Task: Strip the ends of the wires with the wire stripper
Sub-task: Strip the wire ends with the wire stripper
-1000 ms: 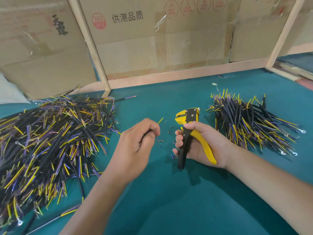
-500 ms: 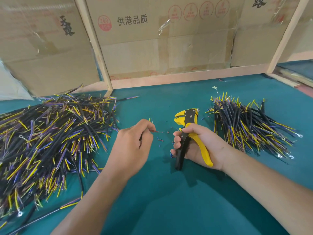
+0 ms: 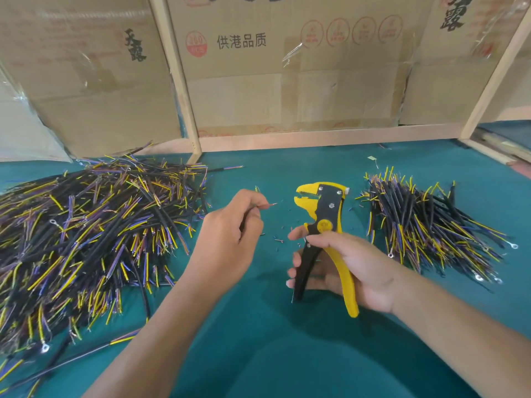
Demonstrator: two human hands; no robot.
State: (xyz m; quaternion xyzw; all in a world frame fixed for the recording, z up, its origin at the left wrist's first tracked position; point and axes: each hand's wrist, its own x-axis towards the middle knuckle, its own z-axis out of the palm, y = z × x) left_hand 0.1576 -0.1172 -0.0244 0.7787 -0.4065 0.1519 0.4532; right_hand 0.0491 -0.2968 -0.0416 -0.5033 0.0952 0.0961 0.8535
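My left hand (image 3: pixel 230 234) pinches a thin wire (image 3: pixel 267 205) whose bare reddish tip pokes out to the right between thumb and forefinger; most of the wire is hidden in the fist. My right hand (image 3: pixel 350 268) grips the yellow and black wire stripper (image 3: pixel 326 222) by its handles, the jaws up and facing left. The jaws stand a short gap to the right of the wire tip, not touching it. A big pile of black cables with yellow and purple ends (image 3: pixel 86 234) lies on the left. A smaller pile (image 3: pixel 425 225) lies on the right.
The green table (image 3: pixel 273 354) carries small insulation scraps (image 3: pixel 277 241) between my hands. Cardboard boxes (image 3: pixel 287 67) and wooden frame posts (image 3: pixel 178 81) close off the back. A few loose cables (image 3: pixel 86 351) lie near the front left.
The stripper has risen more upright with its jaws higher. My left hand has shifted a little, and the wire's bare tip now shows pointing toward the jaws.
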